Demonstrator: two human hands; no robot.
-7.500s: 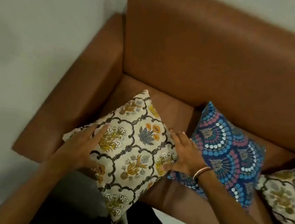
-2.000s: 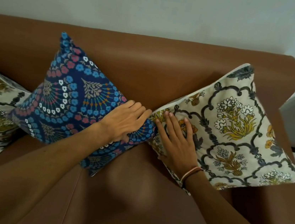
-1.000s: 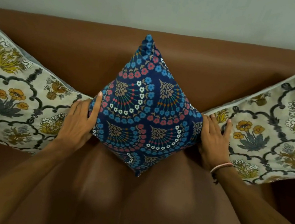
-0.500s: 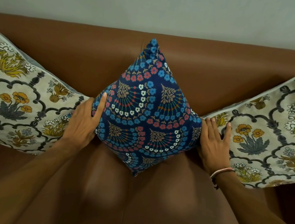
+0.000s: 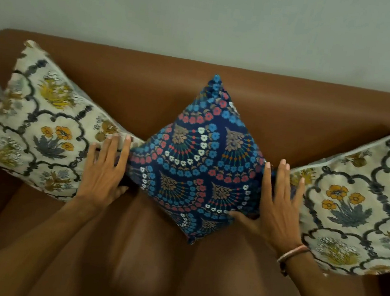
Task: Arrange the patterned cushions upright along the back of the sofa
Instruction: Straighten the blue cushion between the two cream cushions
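Basically, brown sofa (image 5: 290, 125) against a pale wall (image 5: 205, 14), blue cushion (image 5: 199, 163) propped on a corner at the backrest between two cream cushions (image 5: 42, 124) (image 5: 364, 203), left hand (image 5: 105, 173) and right hand (image 5: 277, 207) flat, fingers spread, gripping nothing.

Your left hand (image 5: 105, 173) is extended forward, palm down, with the fingers (image 5: 112, 148) spread and straight. Your right hand (image 5: 278, 204) mirrors it, fingers straight and close together, thumb (image 5: 239, 217) angled inward toward your left. Both forearms are bare and converge from the lower corners of the view. Your right wrist carries a thin bracelet (image 5: 293, 252).
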